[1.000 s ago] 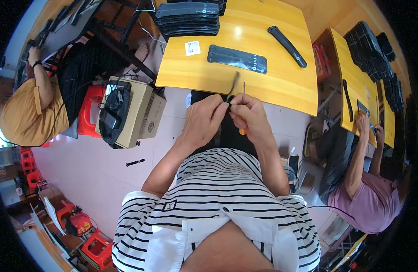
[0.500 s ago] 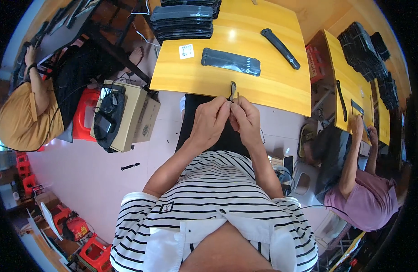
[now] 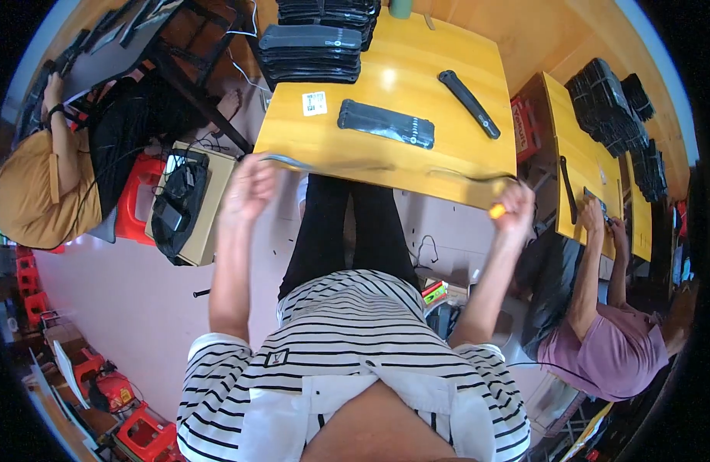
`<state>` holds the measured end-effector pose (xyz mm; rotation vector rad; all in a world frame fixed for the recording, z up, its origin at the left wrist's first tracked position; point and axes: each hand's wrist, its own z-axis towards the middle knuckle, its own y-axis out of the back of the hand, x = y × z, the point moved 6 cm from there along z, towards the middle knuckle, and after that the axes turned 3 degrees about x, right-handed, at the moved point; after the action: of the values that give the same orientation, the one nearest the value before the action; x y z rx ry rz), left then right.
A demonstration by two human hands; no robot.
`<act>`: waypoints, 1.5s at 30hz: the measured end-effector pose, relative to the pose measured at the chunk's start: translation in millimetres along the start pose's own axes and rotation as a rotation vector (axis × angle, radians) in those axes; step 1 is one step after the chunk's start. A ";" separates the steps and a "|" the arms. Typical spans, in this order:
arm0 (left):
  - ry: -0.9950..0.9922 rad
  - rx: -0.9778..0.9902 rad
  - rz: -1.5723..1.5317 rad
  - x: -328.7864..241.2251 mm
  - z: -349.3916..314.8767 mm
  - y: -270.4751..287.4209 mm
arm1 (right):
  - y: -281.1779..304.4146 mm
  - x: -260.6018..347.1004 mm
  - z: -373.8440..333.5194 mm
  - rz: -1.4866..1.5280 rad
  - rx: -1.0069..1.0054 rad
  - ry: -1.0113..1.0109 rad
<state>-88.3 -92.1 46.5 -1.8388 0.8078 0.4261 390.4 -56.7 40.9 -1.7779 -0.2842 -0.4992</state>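
Observation:
My left hand (image 3: 251, 189) is closed at the table's front left, gripping one end of a dark, narrow strap (image 3: 316, 165) that stretches right above the table edge, blurred by motion. Far to the right, my right hand (image 3: 516, 206) is closed around a small yellow-orange piece (image 3: 497, 211) whose kind I cannot make out. From its fingers a thin dark strip (image 3: 470, 178) runs leftward. Whether strap and strip join is lost in the blur. Beyond them on the table lies a flat pack of black straps (image 3: 385, 123), with a single black strap (image 3: 469, 104) at its right.
A tall stack of black straps (image 3: 309, 58) stands on the yellow table (image 3: 416, 58) at the back left, near a white printed label (image 3: 314, 104). A cardboard box (image 3: 208, 215) stands left on the floor. Co-workers sit at left and right, the right one at another yellow table (image 3: 593, 177).
My hands were together before my lap at the table edge; now they are wide apart, left and right, with dark lengths trailing between them. The view has shifted slightly.

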 end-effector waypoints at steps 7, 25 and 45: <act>-0.317 -0.074 0.139 -81.8 -46.5 33.2 | -40.8 48.5 -38.5 0.042 0.062 -0.092; -0.432 -0.378 -0.101 34.4 13.4 50.3 | -45.5 8.7 -58.3 -0.457 0.031 -0.061; 0.312 0.058 0.468 116.1 -3.8 -25.0 | -144.9 -0.4 -102.6 -1.726 0.202 0.552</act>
<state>11.4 -128.2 -7.1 -1.6763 1.4623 0.4058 307.1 -117.2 185.5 -0.7262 -1.3910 -1.9881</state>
